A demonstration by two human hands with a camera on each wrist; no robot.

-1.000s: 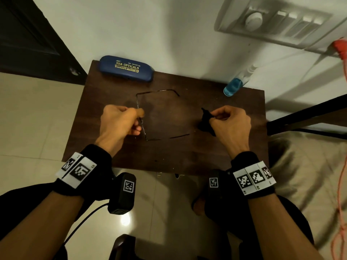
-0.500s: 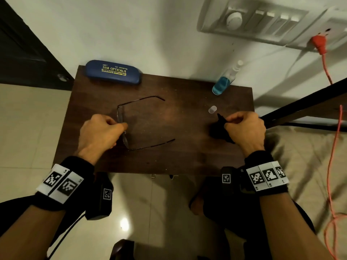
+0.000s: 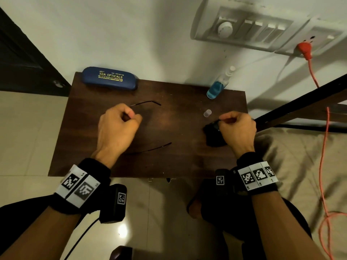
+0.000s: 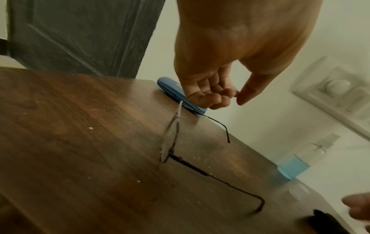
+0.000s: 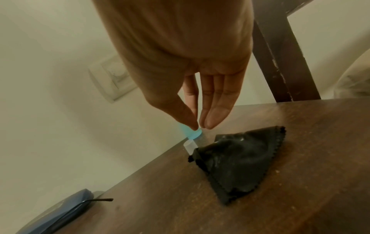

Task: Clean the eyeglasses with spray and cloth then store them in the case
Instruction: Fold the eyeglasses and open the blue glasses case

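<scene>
Thin-rimmed eyeglasses (image 3: 150,149) (image 4: 200,170) stand on the brown table (image 3: 178,162) with both temples open. My left hand (image 3: 131,117) (image 4: 230,96) hovers just above their front, fingers curled into the palm, touching nothing. A black cloth (image 3: 214,136) (image 5: 240,161) lies crumpled on the table's right side. Just above its far edge my right hand (image 3: 223,120) (image 5: 199,125) hangs with straight fingers, empty. The closed blue case (image 3: 109,77) (image 4: 172,91) lies at the back left. A spray bottle (image 3: 217,87) (image 4: 292,167) with blue liquid stands at the back right.
A small clear cap (image 3: 207,112) (image 5: 189,146) lies between bottle and cloth. The table backs onto a white wall with a switchboard (image 3: 244,30). A dark wooden frame (image 3: 300,109), beige bedding (image 3: 300,156) and an orange cable (image 3: 323,147) are on the right, a dark door (image 3: 18,62) on the left.
My left hand has let go of the eyeglasses and lifted off them. My right hand has released the cloth, which now lies on the table.
</scene>
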